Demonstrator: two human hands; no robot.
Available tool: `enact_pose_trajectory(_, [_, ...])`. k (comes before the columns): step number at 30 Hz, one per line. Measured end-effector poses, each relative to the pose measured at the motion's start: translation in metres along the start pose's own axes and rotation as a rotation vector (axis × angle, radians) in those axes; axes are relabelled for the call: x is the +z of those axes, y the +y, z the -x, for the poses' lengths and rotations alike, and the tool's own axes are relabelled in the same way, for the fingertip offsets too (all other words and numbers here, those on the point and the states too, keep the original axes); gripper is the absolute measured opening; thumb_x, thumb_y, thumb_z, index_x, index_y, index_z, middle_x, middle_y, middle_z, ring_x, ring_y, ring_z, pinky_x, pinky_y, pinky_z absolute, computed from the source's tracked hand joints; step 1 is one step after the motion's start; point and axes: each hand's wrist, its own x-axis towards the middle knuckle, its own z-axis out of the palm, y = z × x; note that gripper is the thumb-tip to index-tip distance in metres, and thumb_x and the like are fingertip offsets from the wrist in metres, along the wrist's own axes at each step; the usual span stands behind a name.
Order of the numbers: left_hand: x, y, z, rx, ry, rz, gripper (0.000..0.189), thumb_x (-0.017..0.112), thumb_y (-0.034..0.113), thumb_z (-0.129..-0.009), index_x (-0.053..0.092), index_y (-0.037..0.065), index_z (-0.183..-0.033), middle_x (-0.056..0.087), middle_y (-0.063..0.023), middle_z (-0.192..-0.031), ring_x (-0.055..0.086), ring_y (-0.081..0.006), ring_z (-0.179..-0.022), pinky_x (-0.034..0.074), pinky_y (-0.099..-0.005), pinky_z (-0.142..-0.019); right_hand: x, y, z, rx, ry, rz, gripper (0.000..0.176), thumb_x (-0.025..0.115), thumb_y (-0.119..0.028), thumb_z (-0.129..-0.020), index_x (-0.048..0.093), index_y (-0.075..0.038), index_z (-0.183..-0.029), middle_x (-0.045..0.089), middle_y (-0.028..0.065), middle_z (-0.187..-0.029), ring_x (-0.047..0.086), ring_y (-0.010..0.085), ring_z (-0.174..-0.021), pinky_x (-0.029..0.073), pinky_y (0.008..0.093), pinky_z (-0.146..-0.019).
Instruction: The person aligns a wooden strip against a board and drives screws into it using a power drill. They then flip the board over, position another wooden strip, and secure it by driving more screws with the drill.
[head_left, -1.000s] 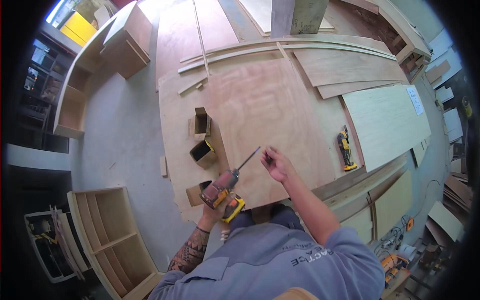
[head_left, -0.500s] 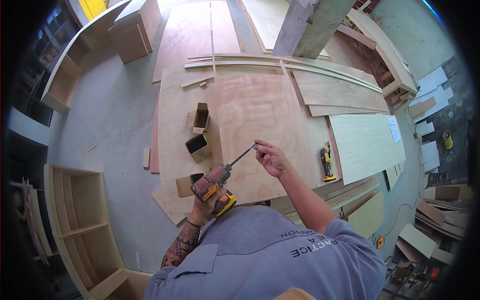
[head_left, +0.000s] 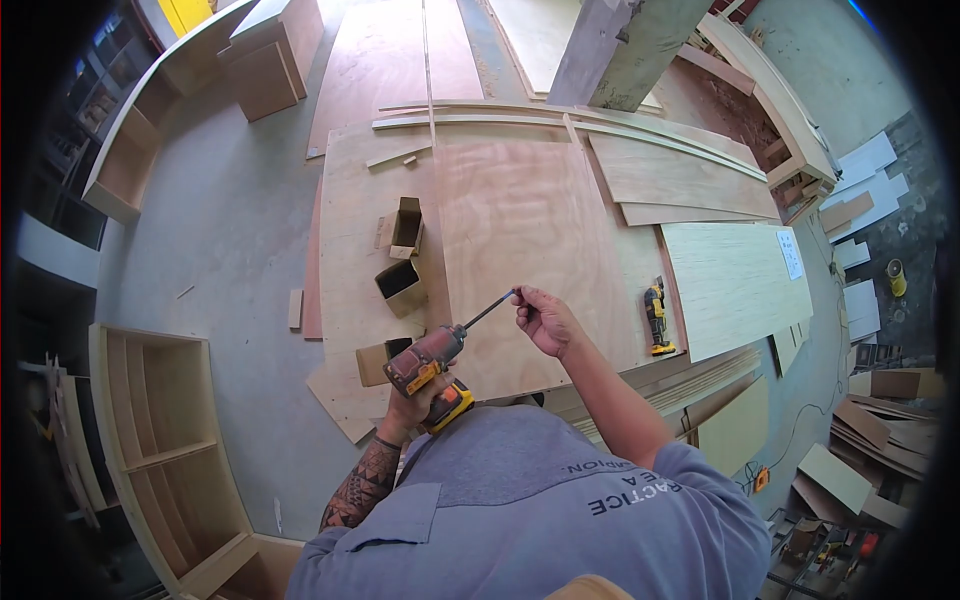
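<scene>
Left hand (head_left: 412, 408) wraps the drill (head_left: 428, 372) grip, held over the plywood sheet (head_left: 530, 240) near edge. Long bit (head_left: 488, 311) runs up-right, away from him. Right hand (head_left: 545, 322) fingertips pinch the bit's tip.

Grey concrete workshop floor (head_left: 230, 230), plywood sheets (head_left: 520, 210) spread across the centre, open wooden shelf unit (head_left: 160, 440) at 8 o'clock, curved cabinet carcass (head_left: 130, 160) at 10 o'clock, concrete pillar (head_left: 620, 50) at 12 o'clock, board offcuts (head_left: 860, 440) piled at 4 o'clock, even light
</scene>
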Motion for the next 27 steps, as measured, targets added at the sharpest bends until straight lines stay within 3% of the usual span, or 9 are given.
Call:
enact_pose_trajectory(13, [-0.012, -0.011, -0.001, -0.189, -0.076, 0.038, 0.031, 0.067, 0.011, -0.095, 0.067, -0.004, -0.122, 0.063, 0.0001, -0.078, 0.06, -0.0079, -0.065, 0.05, -0.0232, -0.065, -0.017, -0.006, -0.006, 0.081, -0.083, 0.132, 0.014, 0.063, -0.016, -0.105, 0.069, -0.005, -0.108, 0.074, 0.0079, -0.097, 0.049, 0.0056, -0.063, 0.041, 0.0215, -0.056])
enact_pose_trajectory(16, [-0.012, -0.021, -0.007, -0.25, -0.042, 0.154, 0.032, 0.067, 0.013, -0.095, 0.065, -0.005, -0.122, 0.061, -0.0005, -0.076, 0.06, -0.0083, -0.065, 0.05, -0.0234, -0.065, -0.026, 0.001, -0.016, 0.144, -0.076, 0.202, 0.015, 0.063, -0.019, -0.106, 0.069, -0.006, -0.11, 0.071, 0.0045, -0.09, 0.047, 0.0052, -0.061, 0.04, 0.0212, -0.055])
enact_pose_trajectory(18, [-0.012, -0.041, -0.016, -0.219, -0.028, 0.176, 0.033, 0.068, 0.017, -0.096, 0.064, -0.005, -0.12, 0.06, -0.0013, -0.075, 0.06, -0.0088, -0.064, 0.051, -0.0238, -0.063, -0.035, 0.013, -0.032, 0.186, -0.057, 0.108, 0.016, 0.061, -0.022, -0.107, 0.067, -0.008, -0.114, 0.059, -0.0025, -0.075, 0.042, 0.0051, -0.057, 0.036, 0.0215, -0.052])
enact_pose_trajectory(19, [-0.008, -0.045, -0.023, -0.235, 0.021, 0.22, 0.032, 0.068, 0.018, -0.096, 0.065, -0.004, -0.119, 0.06, -0.0012, -0.074, 0.06, -0.0092, -0.064, 0.052, -0.0242, -0.061, -0.036, 0.021, -0.044, 0.212, -0.039, 0.073, 0.024, 0.062, -0.03, -0.107, 0.066, -0.01, -0.119, 0.043, -0.0067, -0.068, 0.038, 0.0054, -0.055, 0.033, 0.0224, -0.051])
enact_pose_trajectory(22, [0.003, -0.05, -0.056, -0.264, 0.107, 0.283, 0.03, 0.069, 0.021, -0.098, 0.066, -0.002, -0.118, 0.06, -0.0009, -0.074, 0.06, -0.0101, -0.063, 0.052, -0.0252, -0.059, -0.047, 0.044, -0.076, 0.207, 0.066, 0.059, 0.033, 0.065, -0.039, -0.105, 0.065, -0.009, -0.121, 0.036, -0.0072, -0.066, 0.034, 0.0051, -0.055, 0.03, 0.0225, -0.05])
enact_pose_trajectory(23, [0.002, -0.05, -0.072, -0.28, 0.176, 0.27, 0.029, 0.069, 0.02, -0.098, 0.066, -0.001, -0.117, 0.06, -0.0009, -0.074, 0.06, -0.0104, -0.063, 0.052, -0.0254, -0.058, -0.062, 0.048, -0.093, 0.227, 0.074, 0.058, 0.047, 0.069, -0.047, -0.1, 0.064, -0.007, -0.125, 0.047, -0.006, -0.068, 0.045, 0.0085, -0.059, 0.04, 0.0254, -0.054])
enact_pose_trajectory(24, [-0.001, -0.05, -0.091, -0.296, 0.246, 0.254, 0.028, 0.069, 0.02, -0.097, 0.067, -0.001, -0.117, 0.059, -0.0009, -0.073, 0.06, -0.0107, -0.062, 0.051, -0.0255, -0.058, -0.09, 0.064, -0.122, 0.234, 0.066, 0.05, 0.047, 0.069, -0.047, -0.1, 0.064, -0.007, -0.125, 0.047, -0.006, -0.068, 0.045, 0.0085, -0.059, 0.04, 0.0254, -0.054])
enact_pose_trajectory(26, [-0.021, -0.051, -0.137, -0.262, 0.276, 0.1, 0.027, 0.072, 0.02, -0.096, 0.068, -0.001, -0.112, 0.06, -0.0009, -0.072, 0.059, -0.0114, -0.059, 0.051, -0.0263, -0.057, -0.142, 0.093, -0.183, -0.251, 0.418, 0.867, 0.056, 0.072, -0.048, -0.097, 0.061, -0.004, -0.13, 0.062, 0.0011, -0.074, 0.061, 0.0198, -0.068, 0.051, 0.0331, -0.064])
enact_pose_trajectory(27, [-0.027, -0.041, -0.165, -0.201, 0.293, 0.04, 0.027, 0.074, 0.021, -0.096, 0.068, -0.001, -0.11, 0.061, -0.0014, -0.073, 0.06, -0.011, -0.057, 0.05, -0.0261, -0.054, -0.136, 0.067, -0.185, -0.162, 0.527, 1.178, 0.058, 0.073, -0.043, -0.095, 0.059, -0.002, -0.133, 0.072, 0.0145, -0.097, 0.07, 0.0337, -0.094, 0.055, 0.0415, -0.083])
